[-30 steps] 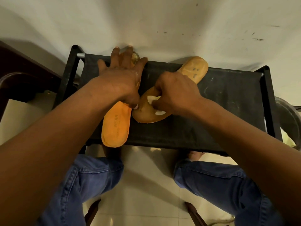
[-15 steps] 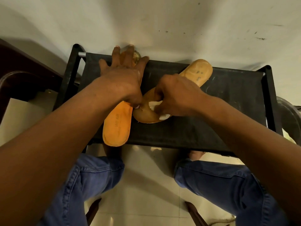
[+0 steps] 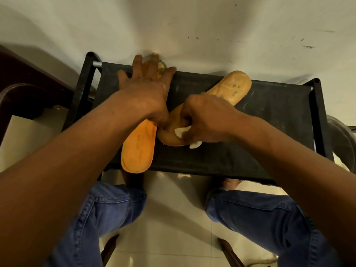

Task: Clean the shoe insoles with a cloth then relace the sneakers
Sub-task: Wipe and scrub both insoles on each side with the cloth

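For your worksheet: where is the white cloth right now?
In the head view, the white cloth is bunched in the right hand, pressed on the near end of the right insole.

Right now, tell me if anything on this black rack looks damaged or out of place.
The orange foam insole under the left hand overhangs the black fabric rack at its near edge, and its far tip looks worn and discoloured. The tan insole lies askew.
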Motion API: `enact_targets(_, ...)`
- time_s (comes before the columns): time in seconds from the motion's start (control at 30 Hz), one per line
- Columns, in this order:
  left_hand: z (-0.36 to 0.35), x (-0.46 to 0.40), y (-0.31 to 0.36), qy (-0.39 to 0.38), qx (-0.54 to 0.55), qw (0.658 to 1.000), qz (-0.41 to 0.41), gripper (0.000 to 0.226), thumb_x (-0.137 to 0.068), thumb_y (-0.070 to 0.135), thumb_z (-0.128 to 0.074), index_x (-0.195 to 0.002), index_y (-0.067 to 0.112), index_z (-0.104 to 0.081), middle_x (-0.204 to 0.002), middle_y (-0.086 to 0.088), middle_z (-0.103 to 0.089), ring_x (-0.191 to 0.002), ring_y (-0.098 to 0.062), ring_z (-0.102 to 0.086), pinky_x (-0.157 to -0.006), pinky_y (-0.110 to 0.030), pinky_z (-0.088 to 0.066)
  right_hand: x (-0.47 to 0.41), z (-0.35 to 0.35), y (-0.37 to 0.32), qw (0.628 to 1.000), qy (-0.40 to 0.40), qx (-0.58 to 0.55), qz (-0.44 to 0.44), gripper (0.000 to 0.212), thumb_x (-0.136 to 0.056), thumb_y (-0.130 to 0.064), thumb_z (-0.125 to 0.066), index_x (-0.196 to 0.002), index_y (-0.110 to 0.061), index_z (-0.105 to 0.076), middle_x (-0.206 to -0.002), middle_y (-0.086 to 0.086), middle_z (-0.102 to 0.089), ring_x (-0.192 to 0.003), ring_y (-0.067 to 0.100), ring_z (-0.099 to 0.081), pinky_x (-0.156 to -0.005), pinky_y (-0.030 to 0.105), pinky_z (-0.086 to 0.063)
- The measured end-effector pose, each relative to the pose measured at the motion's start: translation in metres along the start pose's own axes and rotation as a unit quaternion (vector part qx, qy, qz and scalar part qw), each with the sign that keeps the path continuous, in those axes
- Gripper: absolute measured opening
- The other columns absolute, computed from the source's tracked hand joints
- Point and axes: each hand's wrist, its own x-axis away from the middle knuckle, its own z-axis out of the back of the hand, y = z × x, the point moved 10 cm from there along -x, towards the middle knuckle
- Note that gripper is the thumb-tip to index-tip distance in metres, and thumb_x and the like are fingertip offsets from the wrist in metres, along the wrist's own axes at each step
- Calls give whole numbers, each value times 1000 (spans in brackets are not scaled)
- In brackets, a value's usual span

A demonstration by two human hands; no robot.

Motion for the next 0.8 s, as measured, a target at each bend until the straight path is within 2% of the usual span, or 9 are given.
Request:
enact_targets(0.07,0,-1,0,1,-1,1000,1,137,-67,40,-89,-158,41,13,-166,-4,24,-151,-40,22,-116,-70,-9,0,-2,-6,1000,5,27,10,43,-80,-41,-79,-72,-28,-38,-73,-9,-48,-63,8,-47,-56,28,-39)
enact_targets(0.17,0,-1,0,2,-4,1000,-1,138,-65,44,-90,-158,41,13,-166,-4,24,-151,-40,22,-116,-70,-10,1,13,17,998,38,45,-38,44,-80,-41,-78,-72,-26,-38,-72,-9,-42,-64,9,-45,-52,25,-33)
enact_targets(0.27,1,0,1,5,-7,1000,-8,139,-65,46,-90,-158,40,12,-166,-6,23,-151,-40,22,-115,-70,-11,1,23,38,995,59,35,-75,41,-79,-39,-79,-72,-27,-40,-72,-9,-42,-64,9,-46,-52,26,-35)
enact_targets(0.37,1,0,2,2,-5,1000,-7,138,-66,45,-90,-158,40,13,-166,-5,24,-151,-40,23,-116,-70,-10,0,18,28,997,49,29,-50,46,-81,-37,-79,-66,-28,-36,-69,-9,-42,-61,6,-43,-50,24,-31)
enact_targets(0.47,1,-2,-1,-13,20,1000,-8,134,-70,47,-88,-158,41,13,-166,-3,27,-151,-39,24,-117,-70,-7,-1,17,25,997,47,33,-43,47,-81,-38,-78,-67,-28,-35,-69,-10,-43,-64,8,-48,-51,24,-34)
enact_targets(0.57,-1,-4,-1,-16,38,999,-8,130,-72,53,-85,-158,42,12,-165,-2,28,-151,-38,25,-117,-70,-6,-2,15,29,997,43,26,-53,39,-82,-39,-78,-75,-26,-42,-72,-10,-42,-74,14,-55,-54,26,-38)
enact_targets(0.63,-1,-4,1,-2,22,1000,-8,131,-71,53,-86,-158,41,11,-166,-3,26,-151,-39,23,-117,-70,-8,-1,16,27,997,47,21,-51,35,-83,-38,-77,-80,-25,-45,-71,-10,-42,-73,13,-54,-57,26,-41)
enact_targets(0.73,-1,-4,4,9,21,1000,-2,130,-71,47,-88,-159,39,9,-166,-5,23,-151,-39,22,-118,-70,-9,-1,13,15,998,59,2,-38,38,-81,-38,-78,-73,-26,-43,-72,-9,-45,-66,10,-49,-56,28,-42)
enact_targets(0.8,0,-3,4,10,27,1000,1,129,-71,43,-88,-159,40,7,-167,-5,22,-151,-39,22,-118,-70,-8,-2,5,1,998,61,-14,-18,33,-78,-39,-79,-80,-26,-49,-74,-8,-48,-70,14,-53,-57,30,-44)
